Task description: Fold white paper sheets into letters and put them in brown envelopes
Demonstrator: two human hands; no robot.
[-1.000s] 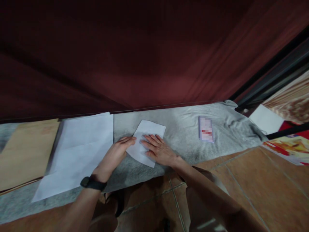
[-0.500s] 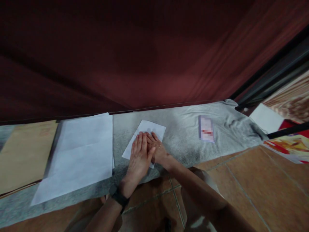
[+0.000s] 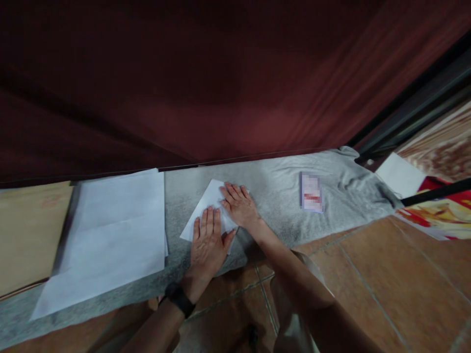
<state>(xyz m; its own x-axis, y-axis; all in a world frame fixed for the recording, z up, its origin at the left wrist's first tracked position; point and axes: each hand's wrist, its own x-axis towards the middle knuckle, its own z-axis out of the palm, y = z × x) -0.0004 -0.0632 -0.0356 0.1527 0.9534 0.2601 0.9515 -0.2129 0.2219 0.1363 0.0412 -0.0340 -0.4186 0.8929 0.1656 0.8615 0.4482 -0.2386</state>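
A small folded white paper [image 3: 206, 206] lies on a grey cloth [image 3: 279, 196] spread over the tiled floor. My left hand [image 3: 208, 242] lies flat, fingers together, pressing the near part of the paper. My right hand [image 3: 239, 206] rests flat on its far right part, fingers spread. Both palms face down and neither hand grips anything. A black band sits on my left wrist [image 3: 179, 299].
A stack of large white sheets [image 3: 110, 230] lies left of the folded paper, with a brown board [image 3: 25, 230] beyond. A small printed card [image 3: 311, 192] rests on the cloth to the right. A dark red curtain [image 3: 221, 83] hangs behind. Colourful printed material [image 3: 437, 211] sits far right.
My left hand came from the paper's left edge onto the paper, then slid toward me along it. My right hand moved slightly farther up the paper.
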